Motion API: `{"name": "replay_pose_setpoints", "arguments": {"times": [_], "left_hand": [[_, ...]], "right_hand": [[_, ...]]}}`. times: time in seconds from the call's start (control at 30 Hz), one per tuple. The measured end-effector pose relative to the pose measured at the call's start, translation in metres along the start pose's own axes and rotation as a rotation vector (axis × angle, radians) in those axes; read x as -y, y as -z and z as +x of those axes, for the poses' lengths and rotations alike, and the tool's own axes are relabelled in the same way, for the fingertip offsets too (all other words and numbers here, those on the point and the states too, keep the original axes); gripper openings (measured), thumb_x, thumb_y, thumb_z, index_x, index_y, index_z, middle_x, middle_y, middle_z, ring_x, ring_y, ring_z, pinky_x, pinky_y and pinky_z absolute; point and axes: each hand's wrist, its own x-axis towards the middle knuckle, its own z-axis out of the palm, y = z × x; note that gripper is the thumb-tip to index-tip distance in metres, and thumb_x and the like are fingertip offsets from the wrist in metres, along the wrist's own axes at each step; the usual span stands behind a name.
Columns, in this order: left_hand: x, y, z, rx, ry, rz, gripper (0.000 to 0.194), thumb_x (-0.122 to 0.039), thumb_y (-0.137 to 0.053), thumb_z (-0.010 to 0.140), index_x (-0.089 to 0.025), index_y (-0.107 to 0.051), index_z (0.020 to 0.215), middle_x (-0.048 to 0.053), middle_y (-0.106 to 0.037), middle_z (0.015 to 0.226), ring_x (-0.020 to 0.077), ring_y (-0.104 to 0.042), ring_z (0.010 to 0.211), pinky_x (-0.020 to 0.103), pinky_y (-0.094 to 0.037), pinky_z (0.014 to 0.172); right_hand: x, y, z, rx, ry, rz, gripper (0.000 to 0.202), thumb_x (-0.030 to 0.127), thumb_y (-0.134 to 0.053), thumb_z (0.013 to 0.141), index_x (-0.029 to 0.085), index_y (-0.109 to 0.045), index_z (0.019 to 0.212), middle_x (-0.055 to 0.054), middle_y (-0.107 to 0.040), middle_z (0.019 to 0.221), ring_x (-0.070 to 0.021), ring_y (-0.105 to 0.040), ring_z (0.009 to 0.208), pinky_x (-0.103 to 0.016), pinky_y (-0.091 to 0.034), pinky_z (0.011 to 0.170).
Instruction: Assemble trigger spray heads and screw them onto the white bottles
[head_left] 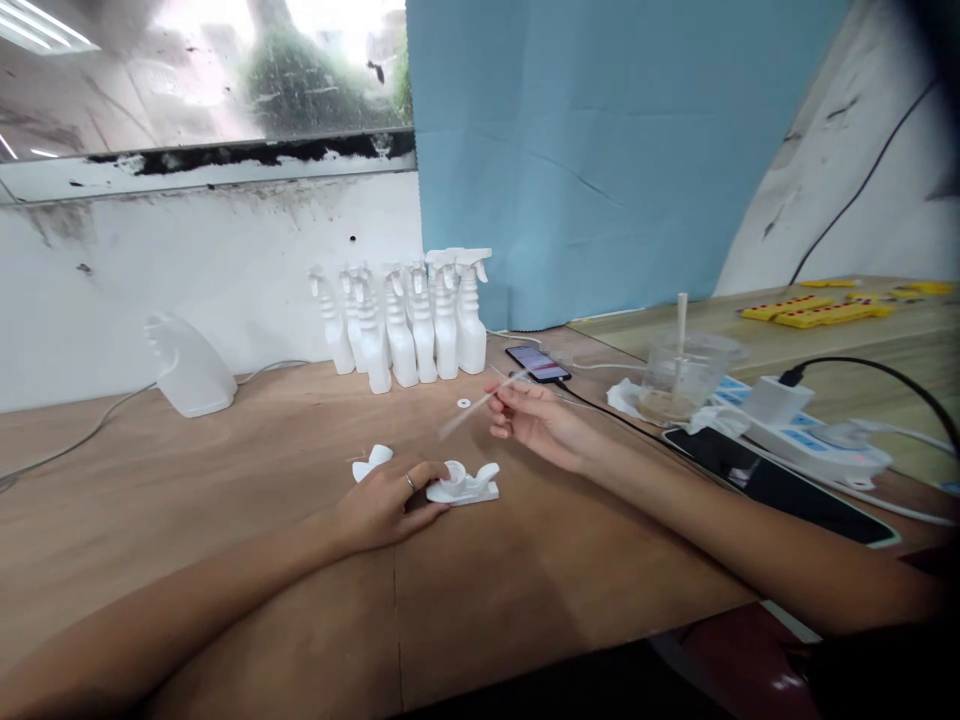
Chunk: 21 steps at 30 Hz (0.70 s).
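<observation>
My left hand [394,497] rests on the table with its fingers curled against a white spray trigger head [474,485], which lies on its side. Part of that head is hidden under the fingers. Just behind this hand, another white plastic piece [373,462] pokes out, partly covered. My right hand [540,425] is raised above the wood, pinching a thin translucent tube [466,412] between thumb and fingertips. The tube slants down to the left and its lower end is blurred. A small white ring washer [464,403] lies flat near the tube.
Several white spray bottles [405,350] stand against the wall. A separate white bottle [191,370] is at the left. On the right are a phone [540,362], a clear cup [667,385] with a stick, a dark-screened device [780,485], a power strip [832,450] and cables.
</observation>
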Motion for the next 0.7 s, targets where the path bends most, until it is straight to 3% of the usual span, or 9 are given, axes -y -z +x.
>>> {"name": "replay_pose_setpoints", "arguments": {"times": [0.17,0.3,0.7], "left_hand": [[-0.008,0.000,0.000,0.025,0.110,-0.128,0.044,-0.029,-0.059,0.085,-0.024,-0.042,0.125,0.003,-0.061,0.097,0.0161,-0.057,0.079,0.028,-0.045,0.069],[-0.018,0.000,0.000,0.025,0.074,-0.208,0.043,-0.027,-0.058,0.085,-0.025,-0.043,0.125,0.003,-0.061,0.099,0.0167,-0.056,0.084,0.029,-0.046,0.074],[-0.023,0.000,0.000,0.033,0.025,-0.216,0.043,-0.024,-0.060,0.085,-0.024,-0.044,0.124,0.002,-0.062,0.095,0.0168,-0.055,0.081,0.028,-0.044,0.071]], "right_hand": [[-0.003,-0.016,-0.012,0.024,0.232,-0.319,0.020,0.036,-0.061,0.087,0.016,-0.060,0.085,-0.001,-0.059,0.072,-0.0122,-0.059,0.055,-0.024,-0.045,0.046],[-0.002,-0.027,-0.021,0.115,0.361,-0.347,0.016,0.035,-0.051,0.094,0.019,-0.052,0.089,-0.002,-0.063,0.082,-0.0148,-0.065,0.060,-0.027,-0.050,0.049],[-0.006,-0.033,-0.027,0.214,0.347,-0.440,0.018,0.036,-0.046,0.096,0.020,-0.046,0.089,-0.002,-0.063,0.081,-0.0127,-0.065,0.060,-0.028,-0.054,0.056]]}}
